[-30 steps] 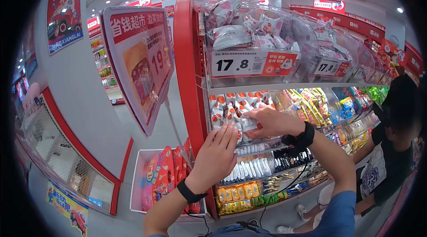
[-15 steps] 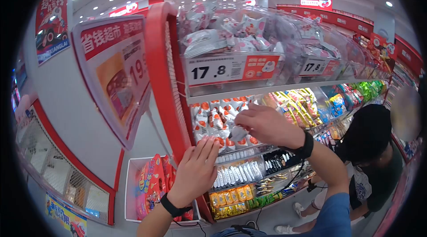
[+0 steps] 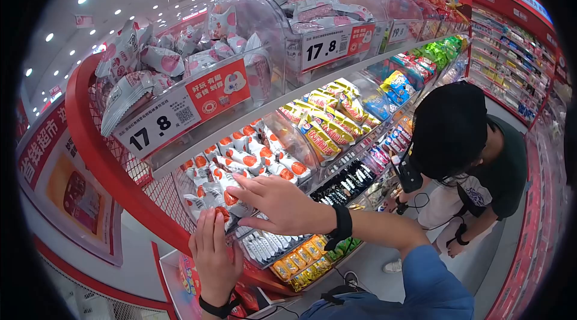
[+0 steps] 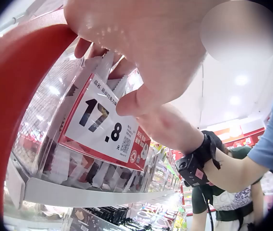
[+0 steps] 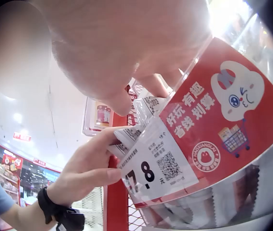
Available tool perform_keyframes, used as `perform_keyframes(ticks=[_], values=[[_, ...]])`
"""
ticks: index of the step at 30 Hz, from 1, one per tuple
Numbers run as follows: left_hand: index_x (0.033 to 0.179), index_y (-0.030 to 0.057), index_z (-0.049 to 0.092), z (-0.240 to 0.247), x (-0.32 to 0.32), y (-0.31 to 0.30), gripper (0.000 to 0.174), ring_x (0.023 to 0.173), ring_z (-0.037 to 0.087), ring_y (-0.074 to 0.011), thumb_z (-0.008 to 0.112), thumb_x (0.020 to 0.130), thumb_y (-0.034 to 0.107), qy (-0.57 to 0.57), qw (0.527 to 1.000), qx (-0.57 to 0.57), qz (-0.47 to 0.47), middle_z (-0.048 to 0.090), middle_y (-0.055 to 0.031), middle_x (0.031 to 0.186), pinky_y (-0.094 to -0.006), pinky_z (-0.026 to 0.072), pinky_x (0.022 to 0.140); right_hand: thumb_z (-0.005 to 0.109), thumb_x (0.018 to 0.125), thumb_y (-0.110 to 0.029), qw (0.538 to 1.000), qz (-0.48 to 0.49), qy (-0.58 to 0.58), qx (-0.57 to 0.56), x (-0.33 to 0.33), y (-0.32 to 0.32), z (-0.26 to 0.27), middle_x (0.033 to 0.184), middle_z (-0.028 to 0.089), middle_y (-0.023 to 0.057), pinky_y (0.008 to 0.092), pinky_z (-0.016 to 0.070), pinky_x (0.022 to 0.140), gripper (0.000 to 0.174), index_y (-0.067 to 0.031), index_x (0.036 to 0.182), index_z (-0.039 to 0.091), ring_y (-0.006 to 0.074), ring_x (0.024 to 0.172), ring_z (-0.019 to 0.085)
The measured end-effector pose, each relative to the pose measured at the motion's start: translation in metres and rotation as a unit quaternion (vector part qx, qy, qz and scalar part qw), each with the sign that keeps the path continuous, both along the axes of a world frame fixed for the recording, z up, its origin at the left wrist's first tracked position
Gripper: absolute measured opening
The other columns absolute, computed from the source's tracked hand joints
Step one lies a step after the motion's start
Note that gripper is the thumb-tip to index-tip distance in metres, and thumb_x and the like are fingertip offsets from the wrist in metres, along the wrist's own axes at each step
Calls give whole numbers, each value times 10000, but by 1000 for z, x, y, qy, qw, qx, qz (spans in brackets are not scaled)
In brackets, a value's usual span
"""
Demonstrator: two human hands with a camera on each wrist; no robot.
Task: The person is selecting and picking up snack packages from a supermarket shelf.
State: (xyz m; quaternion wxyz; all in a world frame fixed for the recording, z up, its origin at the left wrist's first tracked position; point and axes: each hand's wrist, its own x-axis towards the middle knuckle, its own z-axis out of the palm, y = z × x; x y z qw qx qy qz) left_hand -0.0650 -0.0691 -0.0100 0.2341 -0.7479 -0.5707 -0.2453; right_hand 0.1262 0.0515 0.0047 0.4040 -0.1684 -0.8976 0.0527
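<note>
White wrapped snack packets with red-orange prints [image 3: 245, 159] fill a clear bin on the second shelf. At the bin's front left corner my left hand [image 3: 216, 260] rests with straight fingers over the nearest packets. Its thumb lies outside, against the 17.8 price card [image 4: 95, 120] on the bin front. My right hand [image 3: 282, 204] reaches over the same bin from the right, fingers stretched forward and thumb apart from them. White packet ends [image 5: 146, 108] show below its fingers in the right wrist view; the fingertips are partly hidden behind the card.
Above, bins of pink-and-white packets [image 3: 162, 58] carry price cards. Yellow packets [image 3: 333, 109] fill the neighbouring bin; white bars [image 3: 267, 246] and orange packs [image 3: 300, 255] lie below. The red shelf end [image 3: 114, 158] curves along the left. A person in a black cap [image 3: 448, 131] stands at right.
The view has swung right and closer to the shelf. Half a second ago my right hand pinched a white packet; now its fingers are spread over the bin. My left hand stays at the bin's front.
</note>
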Motion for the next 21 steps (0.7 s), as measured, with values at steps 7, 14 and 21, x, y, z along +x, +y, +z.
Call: perform_keyframes(ticks=[7, 14, 21], values=[[1401, -16, 433, 0, 1, 0, 694, 1366, 421, -344, 677, 756, 67, -8, 1000, 8, -6, 465, -183, 1441, -457, 307, 1085, 682, 843, -202, 997, -3, 70, 26, -8, 7, -12, 1306, 553, 224, 398, 526, 673, 448, -118, 1270, 576, 308, 793, 660], [1408, -1, 423, 1, 6, -1, 707, 1362, 422, -336, 667, 746, 39, -11, 1000, 10, 6, 457, -168, 1448, -453, 309, 1090, 697, 844, -197, 997, -17, 21, 66, -3, 7, -10, 1332, 573, 201, 354, 511, 669, 499, -159, 1327, 578, 241, 790, 675], [1400, 21, 456, 3, 5, 0, 694, 1359, 434, -316, 694, 749, 54, -26, 1000, 12, -3, 470, -152, 1443, -434, 320, 1077, 685, 855, -174, 998, 21, 49, 45, -2, 3, -4, 1289, 576, 216, 404, 502, 777, 429, -65, 1253, 567, 288, 921, 646]])
